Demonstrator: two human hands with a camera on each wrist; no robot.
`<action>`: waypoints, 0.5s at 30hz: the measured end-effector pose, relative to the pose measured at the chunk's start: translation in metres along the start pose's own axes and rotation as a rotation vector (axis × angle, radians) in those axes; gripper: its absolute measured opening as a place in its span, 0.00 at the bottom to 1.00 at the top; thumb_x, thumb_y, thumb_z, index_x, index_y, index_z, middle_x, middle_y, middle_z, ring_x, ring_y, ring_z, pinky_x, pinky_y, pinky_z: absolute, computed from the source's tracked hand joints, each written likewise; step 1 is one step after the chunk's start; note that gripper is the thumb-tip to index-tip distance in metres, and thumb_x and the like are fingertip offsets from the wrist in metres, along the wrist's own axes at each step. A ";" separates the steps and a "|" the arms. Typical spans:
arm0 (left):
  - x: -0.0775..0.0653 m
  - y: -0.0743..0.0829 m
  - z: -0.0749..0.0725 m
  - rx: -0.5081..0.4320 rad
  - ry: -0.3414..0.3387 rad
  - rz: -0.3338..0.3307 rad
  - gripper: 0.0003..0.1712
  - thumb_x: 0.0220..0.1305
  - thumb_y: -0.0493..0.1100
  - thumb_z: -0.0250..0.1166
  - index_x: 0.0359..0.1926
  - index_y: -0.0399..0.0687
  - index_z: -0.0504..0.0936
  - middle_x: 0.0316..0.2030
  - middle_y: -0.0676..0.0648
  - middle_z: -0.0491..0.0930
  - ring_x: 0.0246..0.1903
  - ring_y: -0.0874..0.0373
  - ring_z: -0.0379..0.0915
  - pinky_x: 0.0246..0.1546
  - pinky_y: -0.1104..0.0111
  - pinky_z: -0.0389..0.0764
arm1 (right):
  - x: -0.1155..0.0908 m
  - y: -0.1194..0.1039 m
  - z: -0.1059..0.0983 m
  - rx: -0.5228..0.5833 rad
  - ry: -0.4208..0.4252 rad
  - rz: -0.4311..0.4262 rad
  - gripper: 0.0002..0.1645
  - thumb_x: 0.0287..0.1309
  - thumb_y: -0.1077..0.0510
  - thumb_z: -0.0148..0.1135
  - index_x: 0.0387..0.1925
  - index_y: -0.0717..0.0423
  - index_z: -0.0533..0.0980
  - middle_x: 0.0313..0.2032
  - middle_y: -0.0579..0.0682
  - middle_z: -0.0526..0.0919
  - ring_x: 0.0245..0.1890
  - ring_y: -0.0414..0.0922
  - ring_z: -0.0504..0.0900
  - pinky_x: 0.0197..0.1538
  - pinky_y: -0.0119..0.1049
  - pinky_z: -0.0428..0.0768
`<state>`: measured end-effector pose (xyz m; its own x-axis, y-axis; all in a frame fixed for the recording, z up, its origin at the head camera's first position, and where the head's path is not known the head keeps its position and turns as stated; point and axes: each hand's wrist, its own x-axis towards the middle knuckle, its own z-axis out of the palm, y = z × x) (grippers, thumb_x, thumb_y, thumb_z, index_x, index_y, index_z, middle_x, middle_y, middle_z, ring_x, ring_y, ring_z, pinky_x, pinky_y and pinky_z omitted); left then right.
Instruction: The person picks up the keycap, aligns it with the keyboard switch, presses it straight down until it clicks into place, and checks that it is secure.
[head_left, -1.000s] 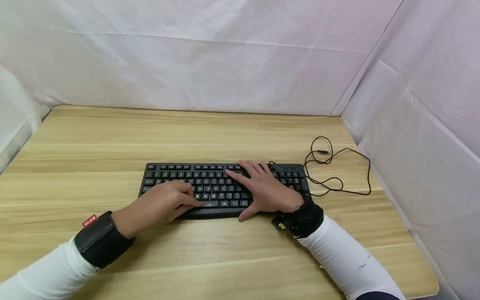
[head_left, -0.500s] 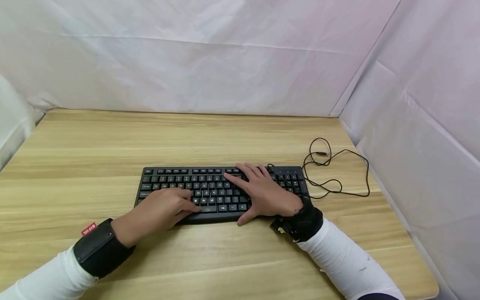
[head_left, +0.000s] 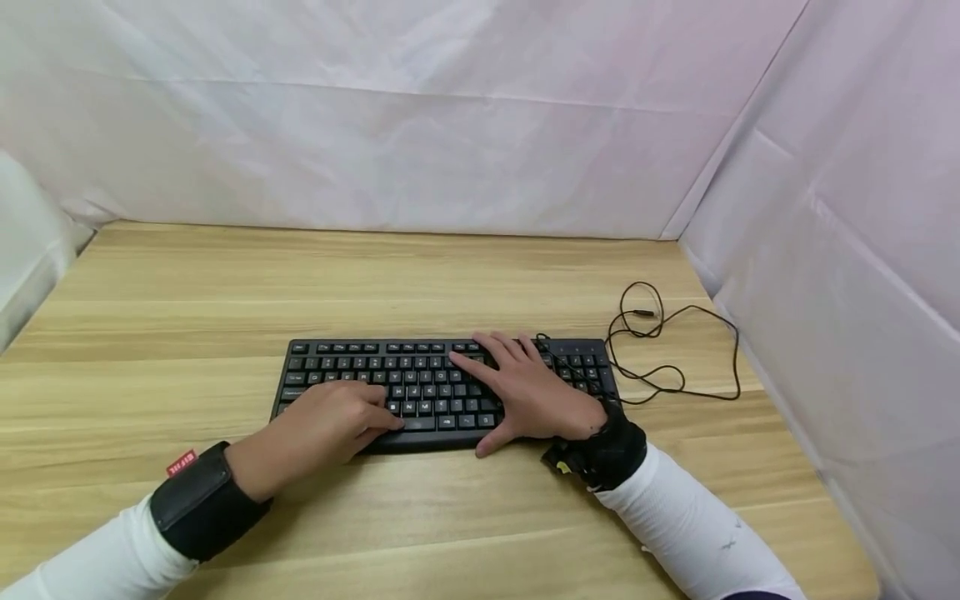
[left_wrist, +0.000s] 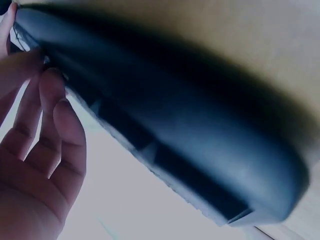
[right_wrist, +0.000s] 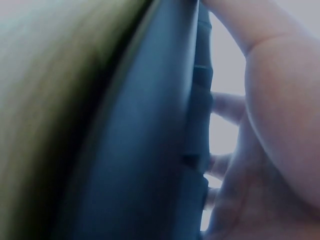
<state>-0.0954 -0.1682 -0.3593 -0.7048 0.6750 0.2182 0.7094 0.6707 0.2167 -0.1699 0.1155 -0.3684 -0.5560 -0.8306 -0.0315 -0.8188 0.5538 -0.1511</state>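
A black computer keyboard lies flat on the wooden table. Over its left half is my left hand, fingers bent down to the letter keys and the thumb at the space bar. My right hand spreads across the right-centre keys, its thumb reaching past the front edge. In the left wrist view, the left fingers are gently bent at the keys beside the keyboard's front edge. The right wrist view has the right thumb near the front edge and the other fingertips at the keys.
A thin black cable runs from the keyboard's right part and lies in loose loops at the right, its plug among them. White cloth walls stand behind and beside the table.
The head view has tilted slightly, so the table and keyboard sit lower in it. Both hands keep nearly the same places on the keyboard.
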 end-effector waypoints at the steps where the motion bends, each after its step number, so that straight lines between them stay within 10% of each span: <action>1: 0.002 -0.001 0.000 0.004 0.011 0.009 0.07 0.51 0.41 0.71 0.34 0.56 0.89 0.25 0.58 0.77 0.25 0.67 0.71 0.24 0.69 0.79 | 0.000 0.000 0.001 0.001 0.000 0.003 0.72 0.29 0.18 0.59 0.74 0.42 0.46 0.71 0.61 0.47 0.68 0.57 0.44 0.64 0.66 0.48; 8: 0.022 -0.011 -0.014 0.077 0.120 -0.073 0.26 0.61 0.63 0.58 0.52 0.56 0.81 0.45 0.48 0.80 0.47 0.54 0.71 0.47 0.51 0.73 | -0.004 0.001 0.006 0.075 -0.039 0.035 0.66 0.39 0.18 0.53 0.74 0.41 0.43 0.72 0.60 0.43 0.69 0.56 0.40 0.66 0.65 0.45; 15: 0.045 -0.035 -0.028 0.214 0.066 -0.281 0.47 0.60 0.76 0.42 0.73 0.56 0.54 0.69 0.37 0.54 0.67 0.37 0.41 0.61 0.36 0.51 | 0.001 0.014 -0.009 0.097 0.008 0.174 0.56 0.53 0.22 0.45 0.74 0.41 0.40 0.73 0.57 0.34 0.69 0.52 0.27 0.66 0.65 0.40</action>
